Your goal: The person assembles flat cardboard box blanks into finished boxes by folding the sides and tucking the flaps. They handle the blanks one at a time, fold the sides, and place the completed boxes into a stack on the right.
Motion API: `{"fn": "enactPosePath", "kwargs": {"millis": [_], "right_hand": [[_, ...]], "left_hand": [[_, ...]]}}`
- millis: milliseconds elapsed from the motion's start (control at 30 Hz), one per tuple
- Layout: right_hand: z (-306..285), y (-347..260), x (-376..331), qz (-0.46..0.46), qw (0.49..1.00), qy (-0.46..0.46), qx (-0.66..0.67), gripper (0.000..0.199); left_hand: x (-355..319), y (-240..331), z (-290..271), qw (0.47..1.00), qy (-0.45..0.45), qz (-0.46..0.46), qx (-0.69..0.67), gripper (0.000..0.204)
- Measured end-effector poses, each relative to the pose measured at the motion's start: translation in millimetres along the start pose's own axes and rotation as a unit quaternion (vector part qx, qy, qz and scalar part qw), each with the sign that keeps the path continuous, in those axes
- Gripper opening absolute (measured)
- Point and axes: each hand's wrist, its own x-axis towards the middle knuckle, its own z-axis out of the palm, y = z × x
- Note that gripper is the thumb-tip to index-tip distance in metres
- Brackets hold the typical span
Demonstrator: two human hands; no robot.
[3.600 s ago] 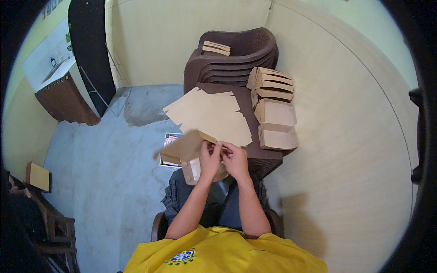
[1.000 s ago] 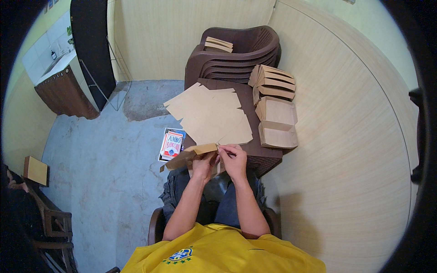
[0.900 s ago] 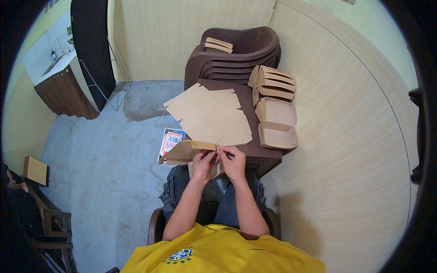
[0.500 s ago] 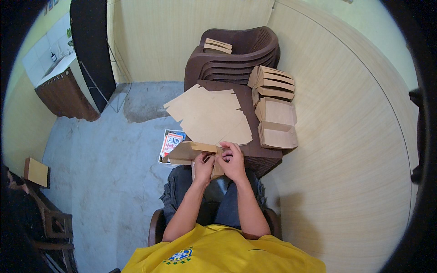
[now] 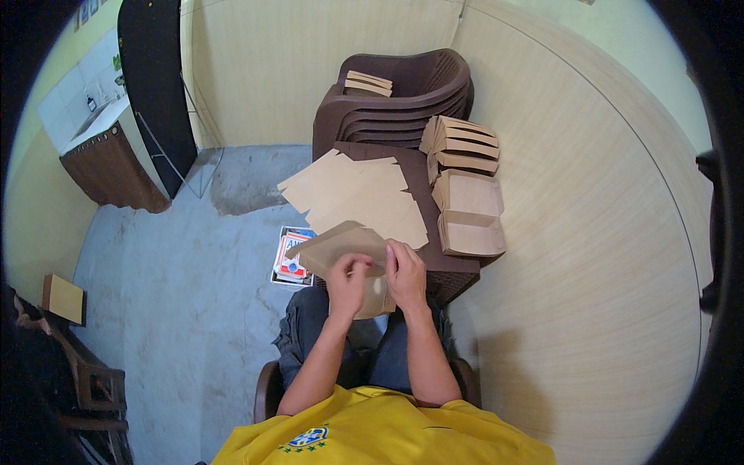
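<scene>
A partly folded brown cardboard box (image 5: 337,242) is held over my lap, its wide lid panel raised and slanting to the left. My right hand (image 5: 407,277) grips the box's right corner, thumb and fingers closed on the edge. In front of the panel is my left hand (image 5: 346,285), its fingers curled in and the fingertips close together; whatever they may pinch is hidden. Below and between my hands shows the lower part of the box. Just beyond it, flat cut cardboard sheets (image 5: 360,190) lie overlapping on a dark brown table.
Finished-looking box trays (image 5: 473,213) and a stack of folded boxes (image 5: 463,146) stand along the table's right side, near the wall. Stacked brown plastic chairs (image 5: 395,97) hold more folded cardboard. A white container (image 5: 292,260) with printed cards or packets sits left of the table.
The box's lid panel has swung up and tilted, now facing me more broadly. My left hand has come away from the right corner slightly leftward; my right hand has shifted a little right.
</scene>
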Motion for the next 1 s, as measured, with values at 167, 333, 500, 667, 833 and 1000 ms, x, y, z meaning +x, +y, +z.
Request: {"fn": "enactPosePath", "kwargs": {"millis": [167,333,500,667,833,1000], "right_hand": [[-5.3,-4.8,-8.8,-0.031,0.999,-0.004,-0.016,0.024],[-11.7,-12.8,-10.7,-0.077,0.995,0.025,-0.058,0.022],[-17.5,-18.8,-5.0,-0.084,0.994,0.032,-0.070,0.018],[-20.4,-20.6,0.3,0.016,0.996,-0.006,0.086,0.010],[-19.2,-19.1,-1.7,0.088,0.965,-0.032,0.245,0.010],[-11.7,-17.1,-1.7,0.078,0.955,-0.011,0.287,0.011]], "left_hand": [[25.2,33.1,-13.7,0.955,0.073,-0.202,-0.206,0.050],[31.0,38.7,-17.1,0.974,0.042,-0.168,-0.149,0.037],[16.6,28.3,-7.7,0.986,-0.012,-0.102,-0.129,0.022],[7.5,31.8,-2.8,0.995,-0.044,-0.037,-0.087,0.024],[4.0,37.0,-0.4,0.985,-0.021,0.143,0.092,0.015],[-2.6,42.8,1.8,0.967,-0.007,0.187,0.174,0.009]]}}
